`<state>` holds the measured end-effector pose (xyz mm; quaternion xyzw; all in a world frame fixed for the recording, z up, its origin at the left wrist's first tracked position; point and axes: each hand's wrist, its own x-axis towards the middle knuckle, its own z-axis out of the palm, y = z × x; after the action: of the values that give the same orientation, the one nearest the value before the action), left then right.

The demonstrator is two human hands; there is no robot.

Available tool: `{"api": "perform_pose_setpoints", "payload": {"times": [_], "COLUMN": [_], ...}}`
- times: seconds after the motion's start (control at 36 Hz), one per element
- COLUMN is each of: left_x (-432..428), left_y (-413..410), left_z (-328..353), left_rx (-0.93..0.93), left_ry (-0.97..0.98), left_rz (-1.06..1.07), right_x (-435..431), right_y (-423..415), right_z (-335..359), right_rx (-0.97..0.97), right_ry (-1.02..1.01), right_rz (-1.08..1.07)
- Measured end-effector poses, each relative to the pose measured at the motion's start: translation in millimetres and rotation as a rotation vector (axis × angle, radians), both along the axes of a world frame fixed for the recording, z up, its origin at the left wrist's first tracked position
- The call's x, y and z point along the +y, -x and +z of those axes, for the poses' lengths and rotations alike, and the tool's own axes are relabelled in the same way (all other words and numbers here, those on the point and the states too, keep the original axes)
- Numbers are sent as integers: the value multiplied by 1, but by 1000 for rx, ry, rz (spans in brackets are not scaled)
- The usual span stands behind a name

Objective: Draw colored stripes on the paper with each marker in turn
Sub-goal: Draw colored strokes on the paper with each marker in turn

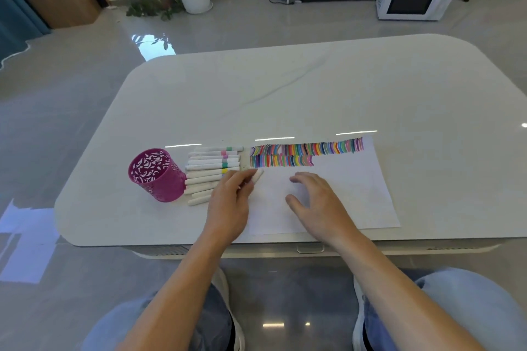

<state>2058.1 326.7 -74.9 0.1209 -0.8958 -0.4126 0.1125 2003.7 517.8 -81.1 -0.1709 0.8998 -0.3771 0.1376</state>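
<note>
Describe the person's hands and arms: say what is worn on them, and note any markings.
The left hand and the right hand are both bare, with no gloves, rings or watch to be seen. The forearms are uncovered down to the bottom edge of the picture, and no sleeve is in view. No wristband or markings show.

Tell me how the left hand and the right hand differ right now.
The left hand grips a white marker; the right hand holds nothing, fingers spread. The left hand sits at the left edge of the paper, beside the row of markers; the right hand is over its blank middle. Both are palm down.
</note>
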Motion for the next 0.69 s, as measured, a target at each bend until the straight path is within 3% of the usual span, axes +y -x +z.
{"api": "perform_pose_setpoints", "payload": {"times": [0.17, 0.31, 0.47, 0.58, 0.69], "left_x": [33, 42, 48, 48, 50], "left_y": [20, 40, 66, 75, 80], "left_z": [13, 24, 31, 24, 12], "left_rx": [-35, -13, -57, -162, -205], "left_ry": [-400, -500, -410, -251, 60], "left_rz": [22, -13, -68, -138, -298], "right_x": [-23, -12, 10, 24, 33], "right_y": [12, 28, 57, 76, 85], "right_z": [13, 16, 37, 31, 22], "right_rx": [-186, -288, -471, -349, -201], "right_ry": [241, 276, 332, 140, -28], "right_rz": [-37, -47, -30, 50, 133]}}
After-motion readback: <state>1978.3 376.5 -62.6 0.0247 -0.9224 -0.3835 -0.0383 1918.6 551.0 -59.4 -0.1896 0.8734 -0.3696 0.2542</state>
